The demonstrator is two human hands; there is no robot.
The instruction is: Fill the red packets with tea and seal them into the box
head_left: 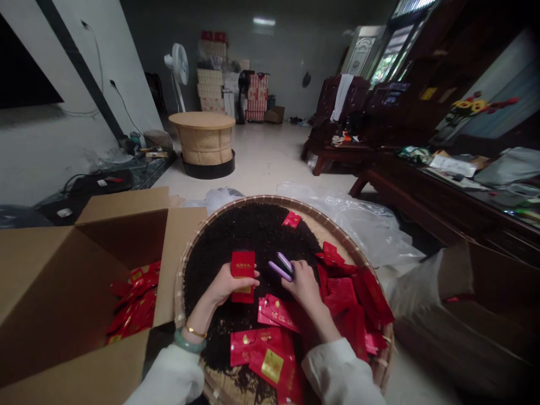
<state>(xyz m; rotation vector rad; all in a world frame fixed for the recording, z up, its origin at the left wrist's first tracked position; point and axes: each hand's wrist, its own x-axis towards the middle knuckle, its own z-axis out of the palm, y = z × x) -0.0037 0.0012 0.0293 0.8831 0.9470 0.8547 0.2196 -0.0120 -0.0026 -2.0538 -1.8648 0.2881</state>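
Note:
My left hand (226, 286) is closed around a red packet (243, 263) with gold print, held upright over the tray. In my right hand (302, 282) is a purple two-armed tool that looks like tongs (281, 266), its tips apart and pointing left toward the packet. Beneath both hands lies a wide round bamboo tray (185, 253), spread with dark loose leaves that look like tea (253, 222). Red packets (341, 295) pile up along the tray's right side, and several more (270, 354) lie at its near edge. One small red packet (291, 219) rests on the leaves near the far rim.
An open cardboard box (126, 219) with red packets inside stands left of the tray. Clear plastic sheeting (350, 219) lies behind it. To the right are another open box (485, 281) and a dark wooden table (405, 191). Farther off stand a round basket-like stand (206, 138) and a fan (180, 64).

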